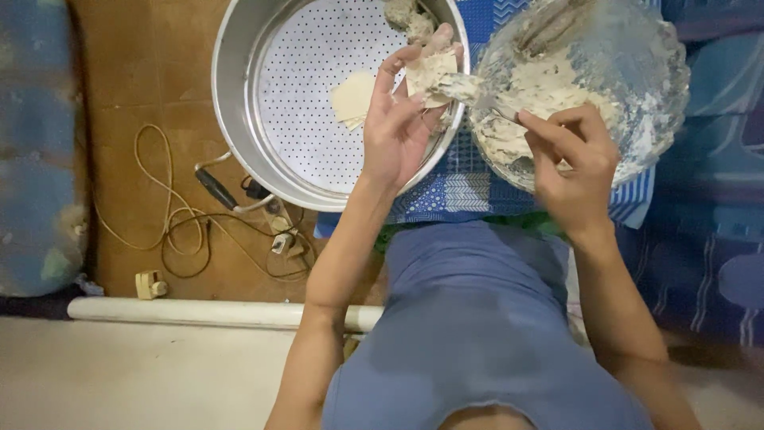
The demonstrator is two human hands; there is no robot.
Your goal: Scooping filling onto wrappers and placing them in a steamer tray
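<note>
Filling a dumpling: the left hand [398, 119] cradles a wrapper [430, 76], fingers half-curled under it, above the steamer tray [239, 103]. The right hand [573, 159] pinches a spoon [477, 94], apparently smearing filling from the bowl [645, 87]. Folding next calls for a freed right hand.

Open steamer tray [310, 119], bowl [637, 87] alongside

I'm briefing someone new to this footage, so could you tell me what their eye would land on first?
Most likely the left hand at centre, cradling a pale dough wrapper while the right hand spreads filling onto it with a spoon. Behind them sit a big perforated metal steamer tray on the left, and a smeared bowl of pale filling on the right.
</note>
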